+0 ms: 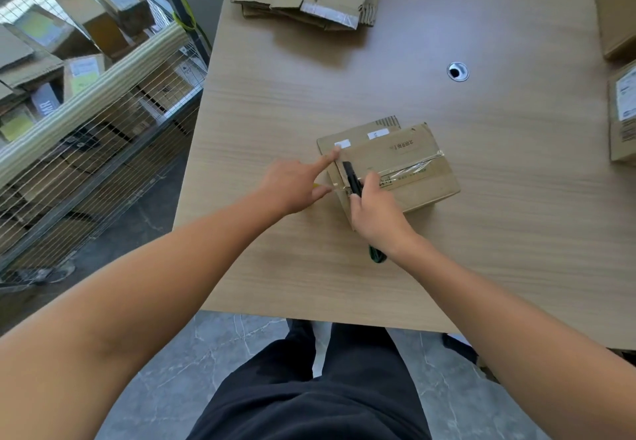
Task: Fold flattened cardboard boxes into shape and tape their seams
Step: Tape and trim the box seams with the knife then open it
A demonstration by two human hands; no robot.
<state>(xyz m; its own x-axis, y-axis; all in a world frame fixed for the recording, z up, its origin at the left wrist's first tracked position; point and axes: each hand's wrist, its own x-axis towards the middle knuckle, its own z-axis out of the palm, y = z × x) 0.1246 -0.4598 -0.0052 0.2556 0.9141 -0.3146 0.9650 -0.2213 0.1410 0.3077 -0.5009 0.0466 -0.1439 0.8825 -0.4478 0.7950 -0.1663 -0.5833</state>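
Midway across the desk (309,88), the folded box (418,183) lies seam-up, the left grip (292,183), forefinger straight, pressing its edge while the right grip (375,212) is closed round a black tool (351,174), probably a cutter, to sever the tape (413,165).

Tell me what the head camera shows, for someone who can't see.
A person's right hand holds a black handheld tool against clear tape on a small brown cardboard box on a pale wooden table; the left hand touches the box's edge.
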